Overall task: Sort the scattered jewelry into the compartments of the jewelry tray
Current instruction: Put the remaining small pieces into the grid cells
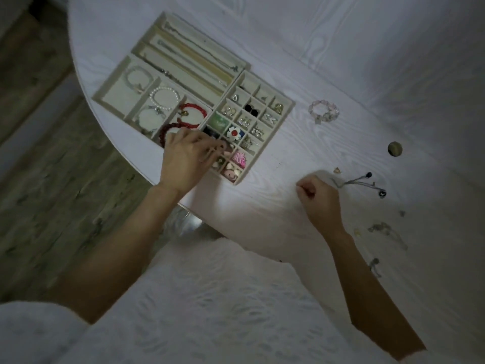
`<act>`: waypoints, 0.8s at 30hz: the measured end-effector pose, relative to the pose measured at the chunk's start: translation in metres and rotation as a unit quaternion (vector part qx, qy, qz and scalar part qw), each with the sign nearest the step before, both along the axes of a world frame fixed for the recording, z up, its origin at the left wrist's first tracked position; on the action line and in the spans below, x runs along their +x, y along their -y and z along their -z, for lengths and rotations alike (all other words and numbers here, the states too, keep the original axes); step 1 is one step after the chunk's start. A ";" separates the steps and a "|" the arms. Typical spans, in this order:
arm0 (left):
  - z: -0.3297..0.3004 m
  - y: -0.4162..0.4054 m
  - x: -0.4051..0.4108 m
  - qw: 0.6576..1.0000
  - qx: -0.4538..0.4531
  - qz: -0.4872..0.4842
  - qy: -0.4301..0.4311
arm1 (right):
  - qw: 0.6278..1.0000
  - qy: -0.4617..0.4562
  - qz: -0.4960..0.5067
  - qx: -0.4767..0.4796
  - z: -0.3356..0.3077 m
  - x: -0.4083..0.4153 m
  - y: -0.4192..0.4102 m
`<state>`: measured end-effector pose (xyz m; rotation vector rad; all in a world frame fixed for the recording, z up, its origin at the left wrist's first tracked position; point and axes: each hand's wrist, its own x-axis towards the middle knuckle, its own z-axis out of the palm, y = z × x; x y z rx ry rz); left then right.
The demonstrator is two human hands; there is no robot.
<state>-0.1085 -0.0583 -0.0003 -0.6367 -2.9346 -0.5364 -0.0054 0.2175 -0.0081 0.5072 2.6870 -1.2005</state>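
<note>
My left hand (183, 158) reaches over the near corner of the jewelry tray (286, 104), fingers (214, 151) bent down into the small compartments; whether they pinch anything I cannot tell. My right hand (319, 198) rests on the white surface (262, 206) as a loose fist, thumb against forefinger (what it holds, if anything, is hidden). Just beyond it lies a thin cord necklace (363, 183). Farther off sit a pale bead bracelet (324, 111) and a small round piece (395, 148)

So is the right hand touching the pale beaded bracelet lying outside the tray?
Apart. The head view shows bare table between the right hand and the pale beaded bracelet.
</note>
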 end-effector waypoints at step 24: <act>0.033 0.008 -0.052 0.981 0.093 -0.160 0.058 | 0.947 -0.080 -0.157 0.267 0.002 -0.244 0.074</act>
